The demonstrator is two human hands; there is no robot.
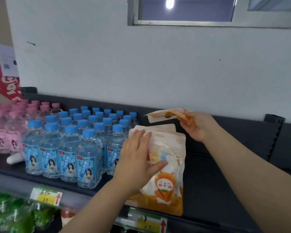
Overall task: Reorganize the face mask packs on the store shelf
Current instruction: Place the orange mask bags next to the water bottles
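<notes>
To the left of your left hand [138,158] stand blue-capped soda water bottles [77,148] on the dark shelf [217,190]. That hand lies flat, fingers spread, pressing on the stack of face mask packs [168,174] lying beneath it on the shelf. Up and to the right, your right hand [196,126] pinches one orange face mask pack [166,115], held in the air above the stack's far edge.

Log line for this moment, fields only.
left hand: flat on mask stack | right hand: holds one mask pack above shelf
</notes>
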